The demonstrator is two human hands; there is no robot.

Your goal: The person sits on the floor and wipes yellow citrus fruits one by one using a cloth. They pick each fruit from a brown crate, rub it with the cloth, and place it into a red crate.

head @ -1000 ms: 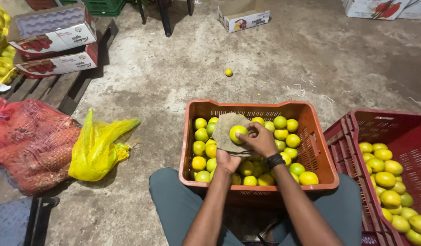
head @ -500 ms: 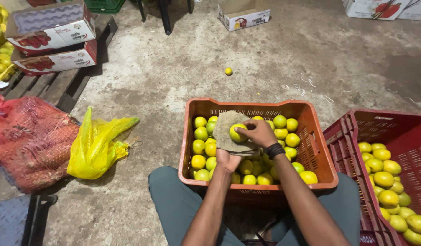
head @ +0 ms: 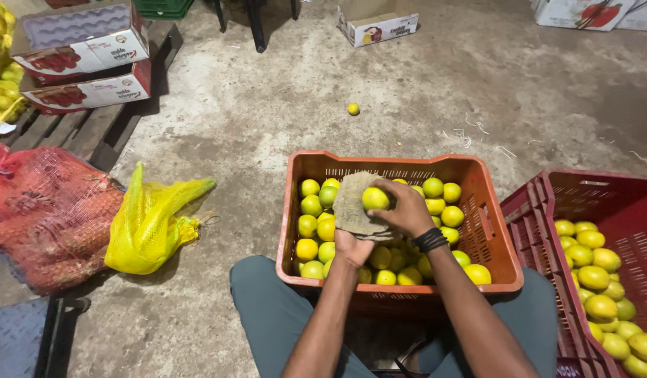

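Above the orange crate of fruit, the left hand holds a brown cloth cupped from below — the right hand pinches a yellow-green fruit against it.

Concrete floor, crates, mesh sacks

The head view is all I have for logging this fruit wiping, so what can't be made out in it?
- Left hand: palm and fingers hidden under the cloth.
- Fruit: far side covered by the right hand.
- Red crate: cut off by the right and bottom edges.
- Orange crate: lower fruit layers buried.
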